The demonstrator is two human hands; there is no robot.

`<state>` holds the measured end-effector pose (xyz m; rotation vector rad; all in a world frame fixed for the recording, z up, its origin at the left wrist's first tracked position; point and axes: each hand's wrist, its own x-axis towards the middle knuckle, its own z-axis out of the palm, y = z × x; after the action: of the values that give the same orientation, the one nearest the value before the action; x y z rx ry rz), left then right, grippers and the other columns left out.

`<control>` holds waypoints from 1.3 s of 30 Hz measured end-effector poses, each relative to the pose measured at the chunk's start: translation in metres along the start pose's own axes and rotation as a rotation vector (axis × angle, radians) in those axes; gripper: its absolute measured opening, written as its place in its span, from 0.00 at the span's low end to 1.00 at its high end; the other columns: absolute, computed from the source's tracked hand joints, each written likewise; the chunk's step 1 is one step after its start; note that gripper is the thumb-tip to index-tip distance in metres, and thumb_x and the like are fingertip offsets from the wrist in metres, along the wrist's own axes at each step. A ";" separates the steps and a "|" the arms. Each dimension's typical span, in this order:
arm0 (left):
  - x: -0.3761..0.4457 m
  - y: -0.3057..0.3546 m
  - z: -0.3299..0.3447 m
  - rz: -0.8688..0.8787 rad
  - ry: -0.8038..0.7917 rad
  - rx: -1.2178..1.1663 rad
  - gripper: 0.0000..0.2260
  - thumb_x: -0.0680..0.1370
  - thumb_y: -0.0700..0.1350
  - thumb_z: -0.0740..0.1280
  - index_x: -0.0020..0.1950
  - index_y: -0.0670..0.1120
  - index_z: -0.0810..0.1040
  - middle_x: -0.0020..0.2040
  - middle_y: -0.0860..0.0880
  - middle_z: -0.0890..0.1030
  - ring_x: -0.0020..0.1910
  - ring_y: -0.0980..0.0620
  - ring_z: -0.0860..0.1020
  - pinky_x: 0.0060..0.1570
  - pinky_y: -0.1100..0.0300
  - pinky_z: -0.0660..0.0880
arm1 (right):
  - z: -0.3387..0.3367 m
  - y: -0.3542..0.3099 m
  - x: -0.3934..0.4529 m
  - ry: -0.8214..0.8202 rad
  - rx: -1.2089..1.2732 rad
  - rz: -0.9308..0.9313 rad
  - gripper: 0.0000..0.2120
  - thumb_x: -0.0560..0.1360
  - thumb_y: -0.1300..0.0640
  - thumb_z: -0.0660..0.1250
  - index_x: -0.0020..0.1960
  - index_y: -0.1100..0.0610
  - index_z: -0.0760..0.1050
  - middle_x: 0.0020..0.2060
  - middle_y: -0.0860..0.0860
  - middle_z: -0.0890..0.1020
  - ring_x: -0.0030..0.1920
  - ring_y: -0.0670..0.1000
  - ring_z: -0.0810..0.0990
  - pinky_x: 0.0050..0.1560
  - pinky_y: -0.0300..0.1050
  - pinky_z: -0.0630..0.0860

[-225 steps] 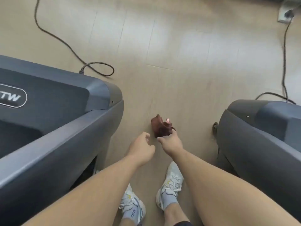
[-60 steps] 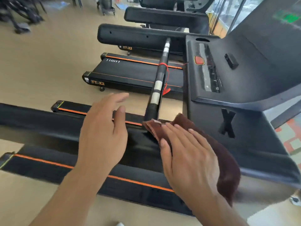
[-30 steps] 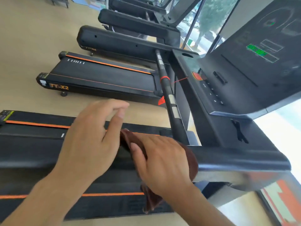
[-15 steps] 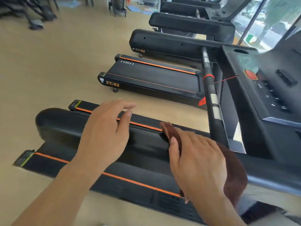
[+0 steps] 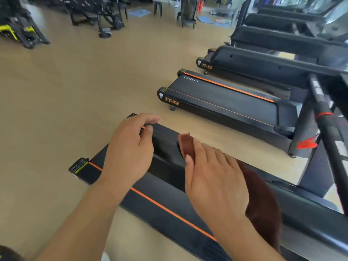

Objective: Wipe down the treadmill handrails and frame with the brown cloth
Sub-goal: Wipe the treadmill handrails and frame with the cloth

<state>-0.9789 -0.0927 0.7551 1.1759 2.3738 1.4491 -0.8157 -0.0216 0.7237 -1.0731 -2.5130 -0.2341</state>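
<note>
The brown cloth [image 5: 263, 196] is draped over the near treadmill's black padded handrail [image 5: 165, 153], which runs from the centre to the lower right. My right hand [image 5: 212, 181] lies flat on the cloth with straight fingers and presses it against the rail. One corner of the cloth sticks up past my fingertips. My left hand [image 5: 130, 153] hovers at the rail's free end with loosely bent fingers and holds nothing. I cannot tell whether it touches the rail. Below the rail lies the treadmill deck [image 5: 169, 210] with an orange stripe.
A black crossbar [image 5: 328, 132] with a red band rises at the right edge. Other treadmills [image 5: 226, 98] marked TT-X2 stand in a row beyond. Exercise machines [image 5: 20, 29] stand at the far left across tan floor [image 5: 75, 91].
My right hand has slid the cloth along the handrail toward its free end. My left hand moved the same way, and its fingers are more bent. The view has turned left.
</note>
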 end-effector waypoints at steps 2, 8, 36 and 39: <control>0.011 -0.015 -0.007 -0.015 -0.014 -0.049 0.15 0.83 0.39 0.59 0.61 0.55 0.80 0.57 0.62 0.81 0.56 0.62 0.76 0.56 0.74 0.67 | 0.006 -0.016 0.010 0.025 0.001 -0.009 0.23 0.83 0.49 0.53 0.68 0.60 0.77 0.54 0.55 0.85 0.53 0.58 0.84 0.57 0.56 0.78; 0.073 -0.085 -0.057 -0.037 -0.124 -0.153 0.14 0.83 0.40 0.60 0.58 0.57 0.80 0.51 0.62 0.83 0.35 0.63 0.72 0.45 0.60 0.69 | 0.034 -0.099 0.057 0.087 -0.014 0.042 0.20 0.83 0.49 0.55 0.66 0.56 0.79 0.54 0.51 0.85 0.52 0.56 0.84 0.57 0.54 0.77; 0.216 -0.054 0.036 0.469 -1.383 -0.346 0.14 0.85 0.41 0.59 0.59 0.56 0.81 0.54 0.62 0.84 0.60 0.65 0.78 0.60 0.73 0.70 | 0.020 -0.130 0.104 -0.252 0.022 0.628 0.19 0.79 0.40 0.54 0.42 0.46 0.78 0.33 0.42 0.78 0.37 0.48 0.75 0.47 0.44 0.71; 0.200 -0.046 0.051 0.490 -1.481 -0.405 0.14 0.85 0.41 0.59 0.60 0.54 0.81 0.56 0.61 0.84 0.61 0.65 0.78 0.59 0.75 0.69 | 0.008 -0.101 0.087 -0.192 -0.032 0.775 0.19 0.80 0.41 0.53 0.38 0.47 0.76 0.30 0.43 0.74 0.36 0.47 0.73 0.45 0.43 0.68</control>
<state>-1.1188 0.0659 0.7463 1.7871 0.7902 0.5492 -0.9457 -0.0324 0.7535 -2.0493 -2.0401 0.0563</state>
